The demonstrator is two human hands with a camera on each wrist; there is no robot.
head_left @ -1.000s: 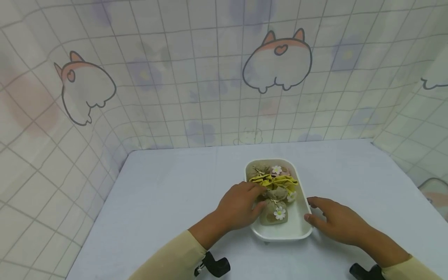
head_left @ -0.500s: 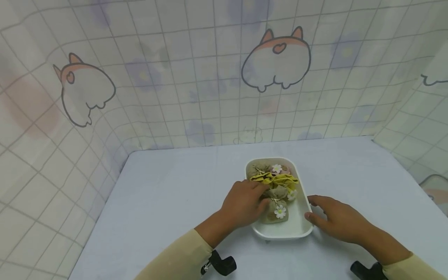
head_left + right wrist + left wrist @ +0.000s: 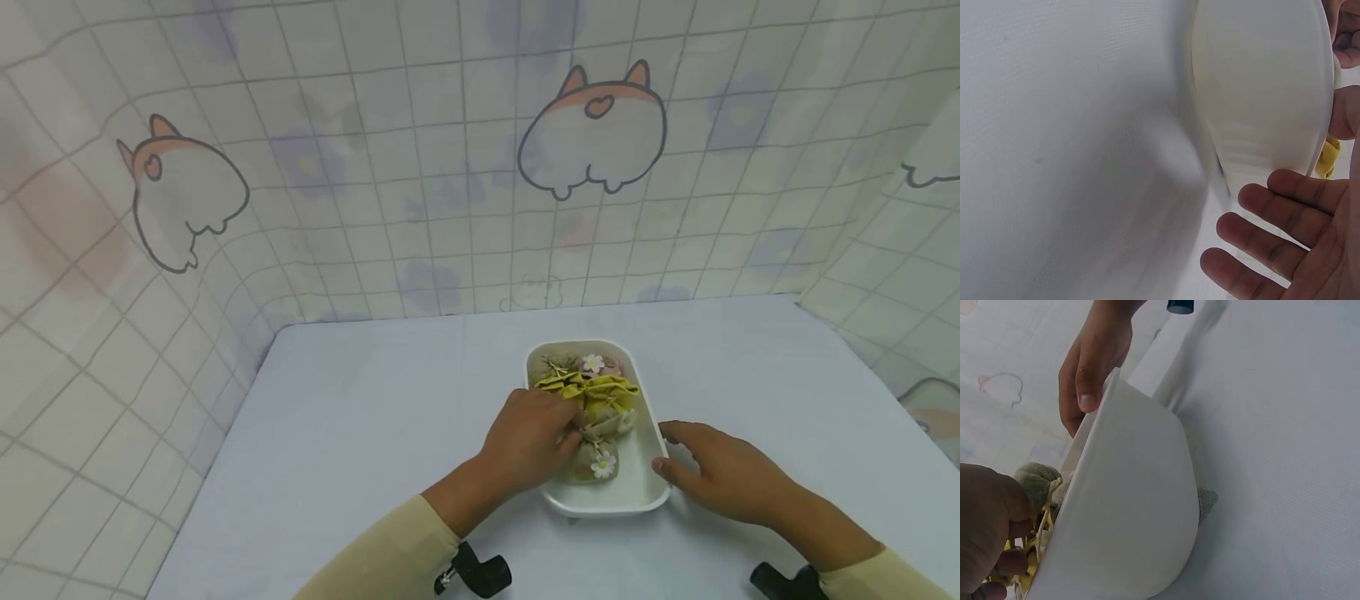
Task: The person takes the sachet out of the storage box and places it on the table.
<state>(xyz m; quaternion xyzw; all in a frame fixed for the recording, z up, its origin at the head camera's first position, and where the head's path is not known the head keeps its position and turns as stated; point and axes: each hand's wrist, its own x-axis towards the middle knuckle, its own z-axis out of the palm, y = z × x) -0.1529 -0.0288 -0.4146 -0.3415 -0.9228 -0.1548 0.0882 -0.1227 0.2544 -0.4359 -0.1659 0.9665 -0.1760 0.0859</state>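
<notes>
A white tray [image 3: 637, 492] holds several small drawstring pouches. My left hand [image 3: 528, 437] reaches over its left side, fingers curled at a grey-green pouch [image 3: 588, 465] with a white daisy. In the left wrist view, the curled fingers of that hand [image 3: 991, 531] meet a pouch's gathered green top [image 3: 1038, 481] and its cord; part of the grip is hidden. Yellow pouch tops [image 3: 588, 386] lie across the middle of the tray. My right hand [image 3: 723, 471] is at the tray's right side, thumb by the rim, its fingers [image 3: 1272, 240] extended along the outer wall.
A small grey cloth tip [image 3: 1207, 503] pokes out beneath the tray. The tray stands on a white-covered table [image 3: 375, 400]. Behind it hangs a tile-patterned curtain [image 3: 420, 208] with cartoon animals. Black wrist mounts [image 3: 483, 573] show below the sleeves.
My left hand has shifted slightly right, further over the pouches. The grey-green top beneath it has moved toward me, exposing more yellow cloth. My right hand has stayed at the tray's side.
</notes>
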